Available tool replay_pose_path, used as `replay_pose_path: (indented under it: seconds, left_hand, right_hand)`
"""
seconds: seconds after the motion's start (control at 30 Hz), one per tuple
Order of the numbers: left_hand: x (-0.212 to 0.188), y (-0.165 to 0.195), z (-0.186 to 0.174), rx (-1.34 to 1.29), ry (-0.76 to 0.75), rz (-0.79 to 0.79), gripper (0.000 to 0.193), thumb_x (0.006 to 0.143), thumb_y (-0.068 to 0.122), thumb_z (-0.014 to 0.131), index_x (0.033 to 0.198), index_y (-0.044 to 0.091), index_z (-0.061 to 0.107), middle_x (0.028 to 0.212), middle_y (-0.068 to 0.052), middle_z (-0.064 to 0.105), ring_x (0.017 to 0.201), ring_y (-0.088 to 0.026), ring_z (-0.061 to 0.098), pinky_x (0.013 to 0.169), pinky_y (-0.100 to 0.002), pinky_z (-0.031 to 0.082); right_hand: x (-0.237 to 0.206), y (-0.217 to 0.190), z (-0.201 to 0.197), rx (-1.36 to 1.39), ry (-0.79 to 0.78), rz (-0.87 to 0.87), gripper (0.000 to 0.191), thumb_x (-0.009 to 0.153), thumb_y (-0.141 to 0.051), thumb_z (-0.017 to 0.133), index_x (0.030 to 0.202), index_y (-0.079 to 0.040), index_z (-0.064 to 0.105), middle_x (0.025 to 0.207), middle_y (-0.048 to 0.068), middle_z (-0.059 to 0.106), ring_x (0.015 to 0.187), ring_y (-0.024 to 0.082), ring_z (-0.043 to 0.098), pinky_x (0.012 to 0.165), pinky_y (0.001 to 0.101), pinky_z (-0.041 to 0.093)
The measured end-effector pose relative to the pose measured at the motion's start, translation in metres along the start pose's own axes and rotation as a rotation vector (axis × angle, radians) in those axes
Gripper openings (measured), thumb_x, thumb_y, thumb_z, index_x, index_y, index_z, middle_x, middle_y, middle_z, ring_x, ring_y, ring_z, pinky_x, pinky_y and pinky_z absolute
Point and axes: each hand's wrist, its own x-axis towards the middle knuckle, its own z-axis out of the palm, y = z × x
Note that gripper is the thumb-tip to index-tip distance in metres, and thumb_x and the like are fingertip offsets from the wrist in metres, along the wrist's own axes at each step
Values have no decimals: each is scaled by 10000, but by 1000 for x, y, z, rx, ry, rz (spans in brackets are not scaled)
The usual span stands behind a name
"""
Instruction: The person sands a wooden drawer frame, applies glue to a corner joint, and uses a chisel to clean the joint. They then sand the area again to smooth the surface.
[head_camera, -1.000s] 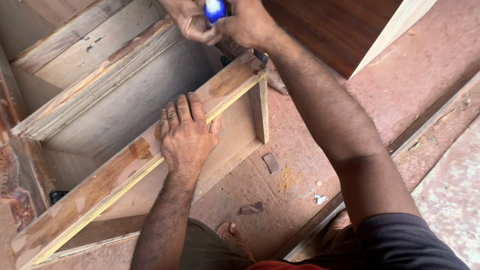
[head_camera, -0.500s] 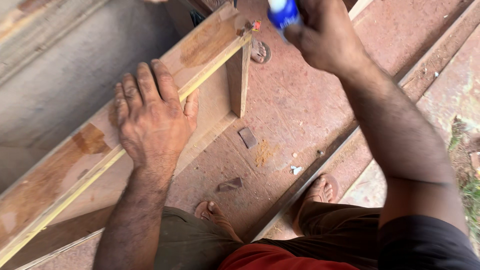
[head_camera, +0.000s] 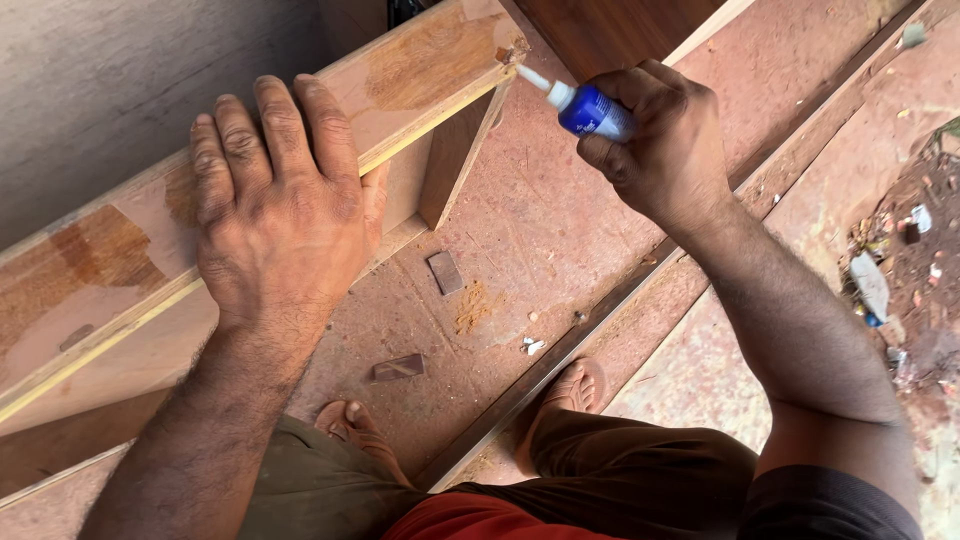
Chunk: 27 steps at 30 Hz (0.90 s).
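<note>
My left hand (head_camera: 275, 210) lies flat, fingers spread, on the top board of a plywood frame (head_camera: 430, 65) that runs from lower left to upper right. My right hand (head_camera: 665, 145) grips a small blue glue bottle (head_camera: 590, 108) with a white nozzle. The nozzle tip touches the frame's corner, where a thin pale edge strip (head_camera: 120, 325) ends. A short upright board (head_camera: 455, 160) of the frame stands just below that corner.
The frame rests on a reddish dusty board (head_camera: 540, 240). Two small wood offcuts (head_camera: 445, 272) (head_camera: 398, 367) and a patch of sawdust (head_camera: 472, 305) lie on it. My bare feet (head_camera: 575, 385) show below. Litter (head_camera: 875, 285) lies on the ground at right.
The view has closed in on the frame's corner. My right hand has come down with the bottle, bringing its nozzle onto the corner. My left hand stays pressed on the board.
</note>
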Motion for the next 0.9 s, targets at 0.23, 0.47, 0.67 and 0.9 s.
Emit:
replay_pose_path:
  seconds: [0.23,0.47,0.67,0.9]
  left_hand:
    - [3,-4,-6,14,49,2,629,1119,540,604,1349,-45,614,1269,-231,649,1203,-388,672,1079,-512,516]
    - [2,-8,-7,37,45,13,587,1165,503,528,1344,-48,618,1277,-228,650,1219,-381,670,1084,-500,518]
    - [0,-9,-6,52,55,19,570,1192,489,499,1336,-48,626,1267,-226,659,1209,-378,676,1084,-497,519]
    - [1,-10,-5,39,86,16,543,1185,459,508,1310,-54,631,1232,-230,673,1180,-378,686,1065,-502,523]
  right_hand:
    - [9,-19,-13,-106,-32,3,471,850,-258,938,1191,-42,695,1009,137,723,924,265,754,789,392,622]
    - [16,-30,-20,-187,-42,-30,552,816,-264,955,1242,-28,696,1048,163,730,944,302,754,817,417,618]
    - [17,-37,-23,-227,-49,-40,593,804,-248,965,1276,-23,686,1050,153,737,942,299,757,808,414,627]
    - [18,-44,-24,-288,-57,-71,626,789,-274,973,1255,23,678,1019,173,735,925,308,762,791,408,635]
